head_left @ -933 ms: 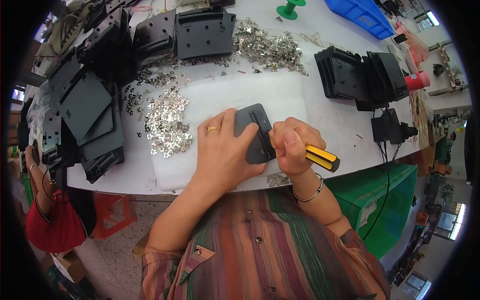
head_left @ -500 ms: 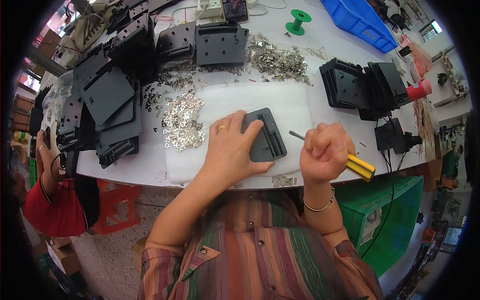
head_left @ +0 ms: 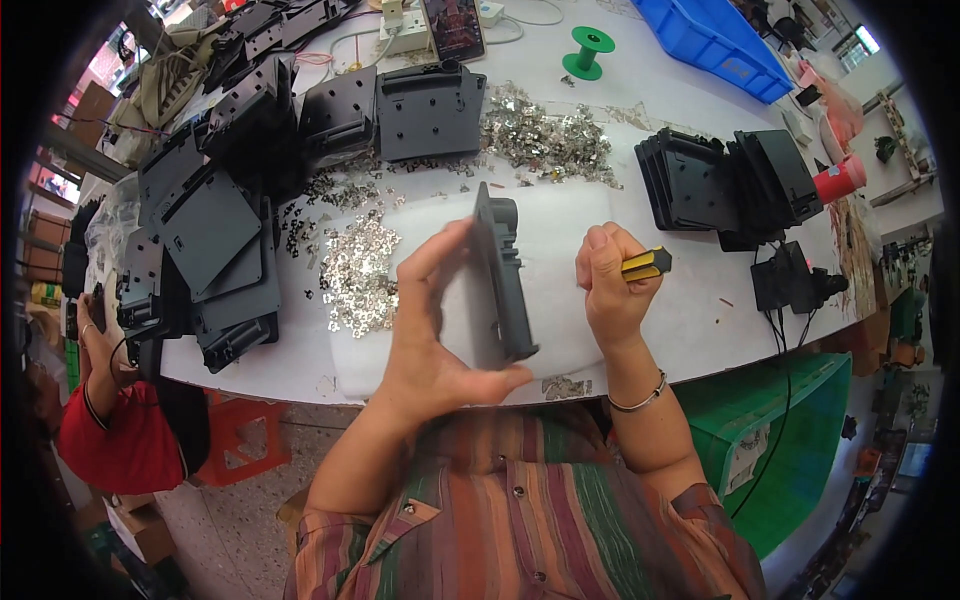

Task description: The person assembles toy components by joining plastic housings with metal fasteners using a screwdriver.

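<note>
The left hand (head_left: 430, 330) grasps a dark plastic panel (head_left: 500, 275) and holds it on its edge, upright above the white foam pad (head_left: 560, 225) on the table (head_left: 700, 330). The right hand (head_left: 612, 285) is clenched around a screwdriver with a yellow-black handle (head_left: 645, 264), just beside the panel. A heap of small metal clips (head_left: 360, 275) lies to the left.

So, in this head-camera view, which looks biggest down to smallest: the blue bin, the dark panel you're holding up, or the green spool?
1. Dark panel in the left hand; nearness to the camera inflates it.
2. Blue bin, partly cut off.
3. Green spool, clearly smallest.
</note>
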`<state>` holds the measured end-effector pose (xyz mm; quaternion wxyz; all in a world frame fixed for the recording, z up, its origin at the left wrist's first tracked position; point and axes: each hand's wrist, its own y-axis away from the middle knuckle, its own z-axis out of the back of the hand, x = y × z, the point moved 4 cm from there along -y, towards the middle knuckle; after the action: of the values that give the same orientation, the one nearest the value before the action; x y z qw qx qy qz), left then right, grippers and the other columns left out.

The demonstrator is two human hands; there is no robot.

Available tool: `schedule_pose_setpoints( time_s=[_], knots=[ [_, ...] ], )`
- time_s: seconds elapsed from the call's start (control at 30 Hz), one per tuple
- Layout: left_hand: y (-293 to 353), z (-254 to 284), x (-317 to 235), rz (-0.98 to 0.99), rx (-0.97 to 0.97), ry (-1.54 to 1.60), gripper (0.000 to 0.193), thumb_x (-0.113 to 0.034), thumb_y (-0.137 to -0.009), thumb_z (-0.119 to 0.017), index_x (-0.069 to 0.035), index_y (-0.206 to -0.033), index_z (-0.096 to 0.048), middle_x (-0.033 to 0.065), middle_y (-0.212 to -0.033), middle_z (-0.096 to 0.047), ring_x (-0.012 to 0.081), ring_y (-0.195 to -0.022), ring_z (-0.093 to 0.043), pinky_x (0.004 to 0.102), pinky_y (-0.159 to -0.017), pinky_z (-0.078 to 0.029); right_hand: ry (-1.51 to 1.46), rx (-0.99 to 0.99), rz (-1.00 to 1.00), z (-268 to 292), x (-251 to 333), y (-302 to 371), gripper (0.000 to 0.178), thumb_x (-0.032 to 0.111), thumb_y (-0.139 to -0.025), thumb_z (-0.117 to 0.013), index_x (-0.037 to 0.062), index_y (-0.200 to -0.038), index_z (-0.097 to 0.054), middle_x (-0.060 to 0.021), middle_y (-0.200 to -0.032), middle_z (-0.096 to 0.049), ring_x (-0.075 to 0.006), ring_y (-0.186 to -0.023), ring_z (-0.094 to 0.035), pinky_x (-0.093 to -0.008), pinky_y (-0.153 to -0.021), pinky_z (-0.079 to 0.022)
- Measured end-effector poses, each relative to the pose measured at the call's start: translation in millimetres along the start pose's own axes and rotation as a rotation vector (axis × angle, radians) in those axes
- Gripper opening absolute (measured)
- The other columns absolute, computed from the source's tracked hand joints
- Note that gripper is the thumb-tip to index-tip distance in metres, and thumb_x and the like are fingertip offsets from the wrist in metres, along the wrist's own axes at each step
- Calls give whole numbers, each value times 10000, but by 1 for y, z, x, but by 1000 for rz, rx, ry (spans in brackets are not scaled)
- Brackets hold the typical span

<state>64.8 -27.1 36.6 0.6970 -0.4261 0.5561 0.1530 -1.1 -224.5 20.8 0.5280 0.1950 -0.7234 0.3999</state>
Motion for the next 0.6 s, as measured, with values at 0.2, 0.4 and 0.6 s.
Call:
schedule_pose_setpoints(
  time_s=[0.2,0.4,0.6],
  knots=[
    [37,-47,48,541,-76,674,938,-377,-872,-784,-15,-1556,-255,145,-1533,-429,235,-1384,-459,395,-1165,-367,-353,-53,-5,14,-5,-4,358,69,-1041,-561,85,-726,-392,32,-661,-399,-45,-522,-336,-240,-465,-244],
    [44,-29,23,787,-9,662,675,-127,-1017,-629,-30,-1571,-253,136,-1490,-500,205,-1340,-507,363,-1121,-414,-307,-40,12,13,-3,-2,339,76,-1041,-566,72,-732,-428,24,-651,-421,-45,-515,-327,-242,-462,-249],
    [58,13,-6,863,211,94,318,-119,-994,-680,8,-1274,-597,116,-1197,-714,154,-1086,-681,283,-873,-547,-131,12,22,6,0,-1,327,103,-1041,-571,61,-742,-447,17,-625,-423,-52,-532,-348,-243,-471,-278]
  ],
)
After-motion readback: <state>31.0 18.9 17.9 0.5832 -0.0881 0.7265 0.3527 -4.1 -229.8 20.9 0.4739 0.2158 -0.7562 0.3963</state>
